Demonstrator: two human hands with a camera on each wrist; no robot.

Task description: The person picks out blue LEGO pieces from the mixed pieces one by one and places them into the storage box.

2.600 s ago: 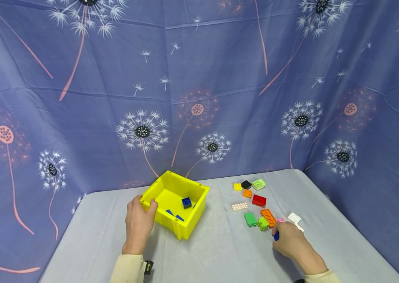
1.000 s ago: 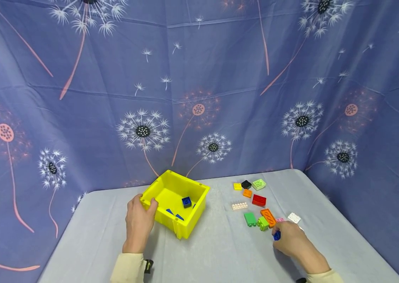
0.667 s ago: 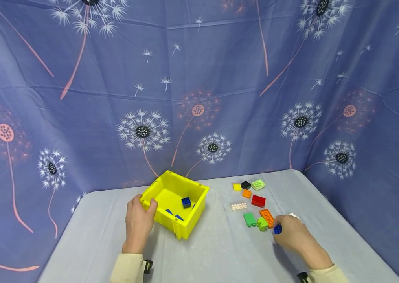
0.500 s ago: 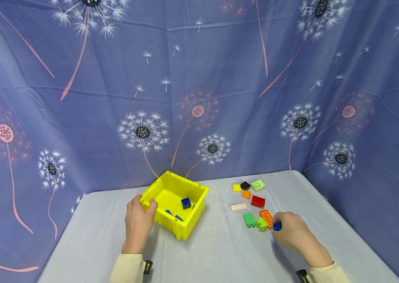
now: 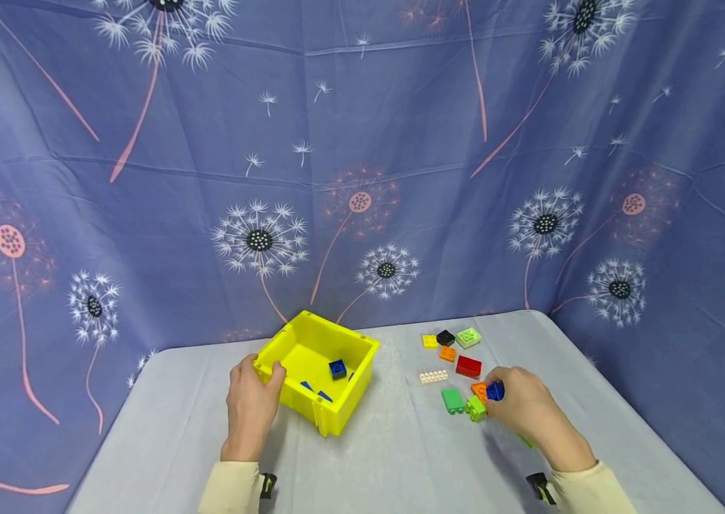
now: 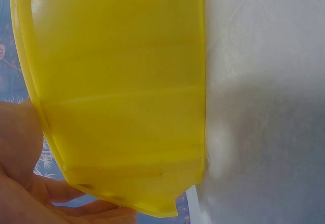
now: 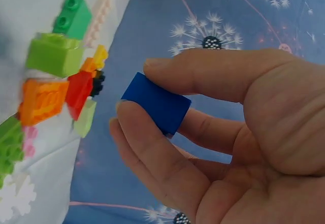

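My left hand grips the rim of a yellow plastic bin at its left corner, thumb over the edge. In the left wrist view, the bin's wall fills much of the picture. A dark blue toy brick lies inside, with smaller blue pieces partly hidden by the front wall. On the right, my right hand pinches another blue toy brick between thumb and fingertips, raised above the table beside the loose bricks.
Near the right hand lie an orange brick, a lime brick, a green brick and a red brick. A pale plate and several small bricks sit farther back. Patterned cloth hangs behind the table.
My right hand has lifted the blue brick off the table and moved slightly left and away from me. A bit of green brick now shows beneath its wrist. The left hand and bin stay put.
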